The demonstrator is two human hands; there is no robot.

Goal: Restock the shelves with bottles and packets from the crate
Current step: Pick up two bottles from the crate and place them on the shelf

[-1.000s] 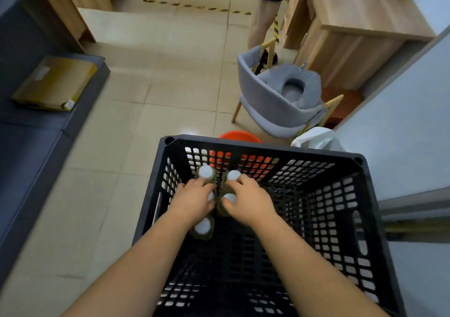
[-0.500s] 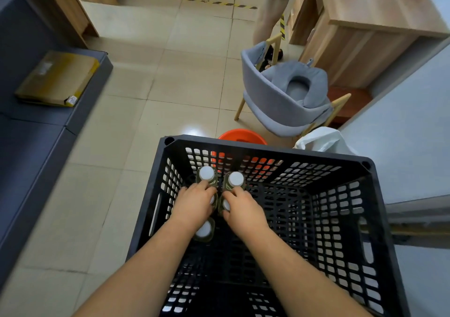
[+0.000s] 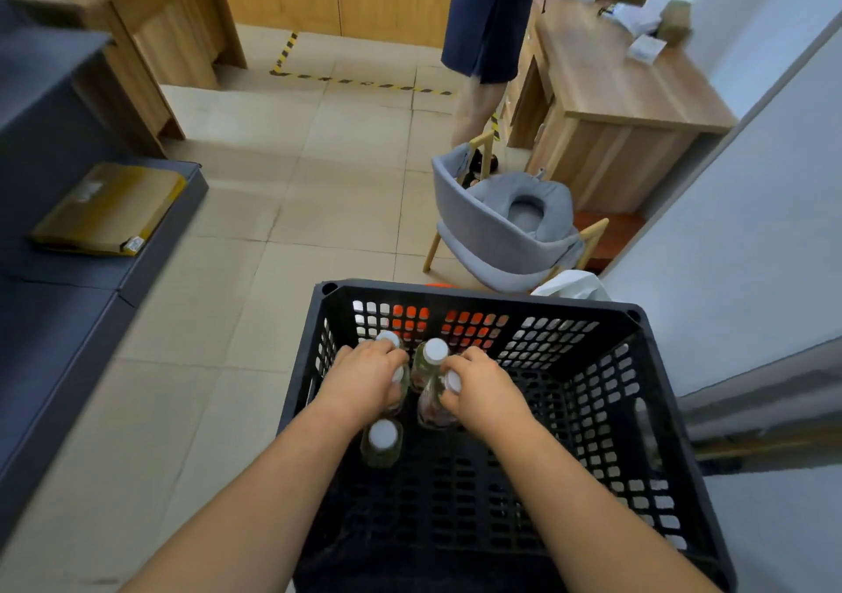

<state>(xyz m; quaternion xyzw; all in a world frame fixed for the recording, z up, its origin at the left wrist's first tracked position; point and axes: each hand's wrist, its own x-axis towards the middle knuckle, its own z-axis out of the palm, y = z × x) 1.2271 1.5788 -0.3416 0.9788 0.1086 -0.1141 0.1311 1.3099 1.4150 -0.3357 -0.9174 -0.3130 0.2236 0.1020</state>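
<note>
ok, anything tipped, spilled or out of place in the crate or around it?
Nothing stands out. The white-capped bottles stand upright, clustered at the black crate's far left; no spill shows. The left hand and right hand each grip a bottle. The flat cardboard box lies on the dark shelf to the left.

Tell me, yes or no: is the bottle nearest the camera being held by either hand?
No: the nearest white-capped bottle stands free in the black crate, while the left hand and right hand grip bottles farther back.
</note>
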